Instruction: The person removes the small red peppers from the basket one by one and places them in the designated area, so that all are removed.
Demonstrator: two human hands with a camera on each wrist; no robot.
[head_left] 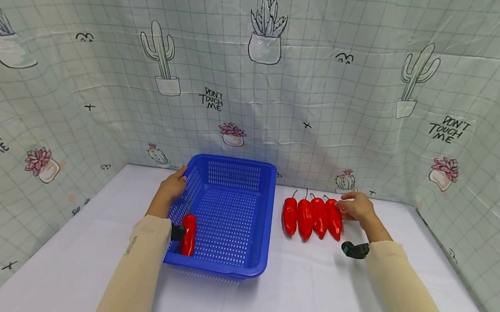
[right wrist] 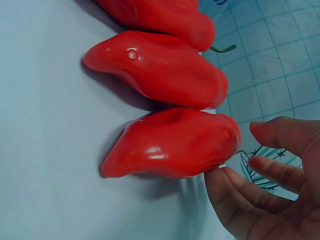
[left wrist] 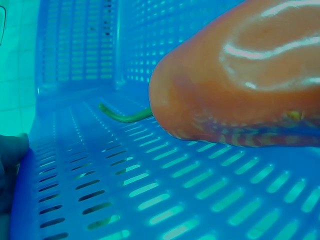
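My left hand (head_left: 172,188) holds the left rim of a blue plastic basket (head_left: 266,225); in the left wrist view only part of the hand (left wrist: 11,162) shows, outside the basket wall. Inside, along the left side, lies one red chili pepper (head_left: 189,234) with a green stem. To the basket's right, several red chili peppers (head_left: 305,220) lie side by side, stems pointing away. My right hand (head_left: 357,207) is at the stem end of the rightmost pepper (right wrist: 172,145). Its fingertips touch the pepper's side, while the thumb stays apart from it.
A white cloth (head_left: 310,290) covers the table. Behind and on both sides hangs a gridded curtain (head_left: 306,92) with cactus drawings, close behind the basket and the peppers. Each wrist carries a small dark camera (head_left: 355,250).
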